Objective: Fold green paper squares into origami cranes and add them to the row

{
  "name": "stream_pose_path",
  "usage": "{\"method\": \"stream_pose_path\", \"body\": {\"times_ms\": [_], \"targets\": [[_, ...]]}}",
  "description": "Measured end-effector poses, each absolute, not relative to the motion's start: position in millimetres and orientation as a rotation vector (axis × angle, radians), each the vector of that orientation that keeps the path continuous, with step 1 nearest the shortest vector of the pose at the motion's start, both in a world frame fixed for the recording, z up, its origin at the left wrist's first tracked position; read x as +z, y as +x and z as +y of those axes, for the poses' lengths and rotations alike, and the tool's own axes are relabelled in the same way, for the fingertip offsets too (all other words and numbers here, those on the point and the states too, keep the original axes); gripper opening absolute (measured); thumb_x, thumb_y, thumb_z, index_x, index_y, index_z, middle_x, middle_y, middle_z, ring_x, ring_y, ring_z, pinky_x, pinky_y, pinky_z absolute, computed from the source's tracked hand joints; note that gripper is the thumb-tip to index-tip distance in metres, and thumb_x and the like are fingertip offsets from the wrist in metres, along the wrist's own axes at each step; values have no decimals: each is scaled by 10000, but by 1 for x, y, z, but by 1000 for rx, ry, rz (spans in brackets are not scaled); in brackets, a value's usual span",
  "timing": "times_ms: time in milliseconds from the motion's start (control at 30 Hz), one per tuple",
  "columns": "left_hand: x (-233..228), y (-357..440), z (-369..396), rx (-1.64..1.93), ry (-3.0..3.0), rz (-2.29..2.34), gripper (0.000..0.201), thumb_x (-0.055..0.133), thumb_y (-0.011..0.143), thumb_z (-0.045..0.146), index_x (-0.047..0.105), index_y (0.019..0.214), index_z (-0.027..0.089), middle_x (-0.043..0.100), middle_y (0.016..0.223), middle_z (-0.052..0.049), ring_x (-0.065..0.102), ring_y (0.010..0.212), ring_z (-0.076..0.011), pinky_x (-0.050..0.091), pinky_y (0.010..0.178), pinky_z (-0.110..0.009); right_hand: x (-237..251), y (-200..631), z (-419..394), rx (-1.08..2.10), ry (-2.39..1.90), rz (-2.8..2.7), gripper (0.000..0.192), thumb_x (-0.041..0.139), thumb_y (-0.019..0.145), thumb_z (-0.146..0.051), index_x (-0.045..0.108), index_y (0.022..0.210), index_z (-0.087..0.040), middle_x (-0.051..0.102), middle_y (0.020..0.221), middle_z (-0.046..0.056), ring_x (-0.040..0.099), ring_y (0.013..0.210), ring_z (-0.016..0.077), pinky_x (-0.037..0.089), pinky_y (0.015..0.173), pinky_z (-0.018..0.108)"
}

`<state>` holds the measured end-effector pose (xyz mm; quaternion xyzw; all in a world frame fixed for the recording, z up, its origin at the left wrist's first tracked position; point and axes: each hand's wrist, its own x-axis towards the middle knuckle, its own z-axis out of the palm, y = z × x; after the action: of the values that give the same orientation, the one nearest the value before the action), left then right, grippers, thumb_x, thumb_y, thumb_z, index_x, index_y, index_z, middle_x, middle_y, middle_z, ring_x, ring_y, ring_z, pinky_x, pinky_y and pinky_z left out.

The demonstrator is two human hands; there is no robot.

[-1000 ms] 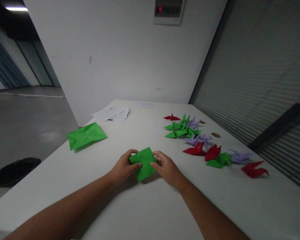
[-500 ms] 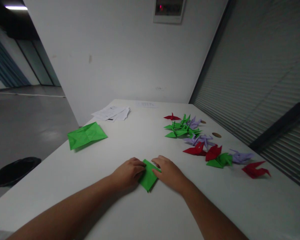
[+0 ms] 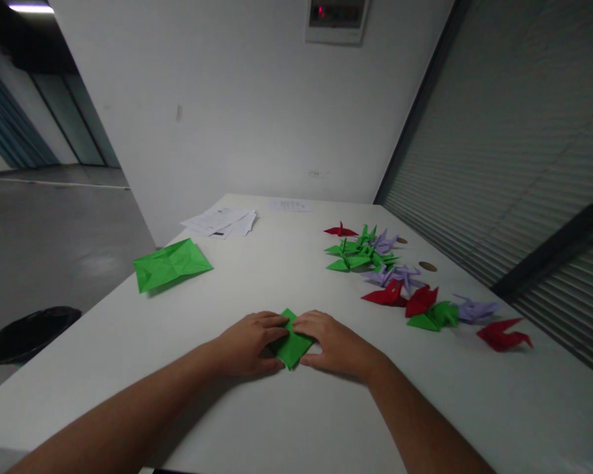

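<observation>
A small diamond of folded green origami paper (image 3: 290,349) lies on the white table in front of me, one corner pointing at me. My left hand (image 3: 252,342) holds its left side, fingers over the upper left edge and thumb by the lower corner. On the opposite side my right hand (image 3: 333,345) has its fingertips on the upper right part, its thumb close to the lower right edge. The fingers cover parts of both side edges.
Several green, red and purple paper cranes (image 3: 358,261) cluster on the right, with a red crane (image 3: 504,336) nearest. A creased green sheet (image 3: 172,264) lies at the left table edge. Printed papers (image 3: 222,222) sit farther back. A black bin (image 3: 29,334) stands on the floor.
The folded paper has turned slightly and shifted a little away from me. My right fingers have moved onto its upper part, and both thumbs are now nearer the lower corner.
</observation>
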<state>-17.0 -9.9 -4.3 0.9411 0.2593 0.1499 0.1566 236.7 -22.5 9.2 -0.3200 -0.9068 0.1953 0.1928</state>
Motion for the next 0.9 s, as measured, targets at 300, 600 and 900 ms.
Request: {"method": "stream_pose_path", "body": {"times_ms": [300,600,900], "targets": [[-5,-20,-5,404,2649,716,465,649,951,406,621,1365,197,613,1452,-159,556,1365,-313,419,1168,-468,15,236,-22,555,-941,-2579,198,703,909,-202,714,1106,-197,746,1105,79,650,1084,225,475,999,360],[-4,-19,-6,490,2581,683,316,542,988,277,626,1288,228,701,1295,-120,632,1249,-274,466,1103,-425,4,230,-19,439,-1019,-2558,285,612,858,-47,709,1088,-185,736,1101,74,647,1070,219,480,1008,359],[-22,-13,-8,609,2368,1022,470,600,714,124,545,1177,188,670,1073,-90,652,926,-228,527,815,-354,-10,217,-17,152,-1223,-2480,260,615,808,1,683,970,-191,671,1129,66,660,957,184,516,860,281]]}}
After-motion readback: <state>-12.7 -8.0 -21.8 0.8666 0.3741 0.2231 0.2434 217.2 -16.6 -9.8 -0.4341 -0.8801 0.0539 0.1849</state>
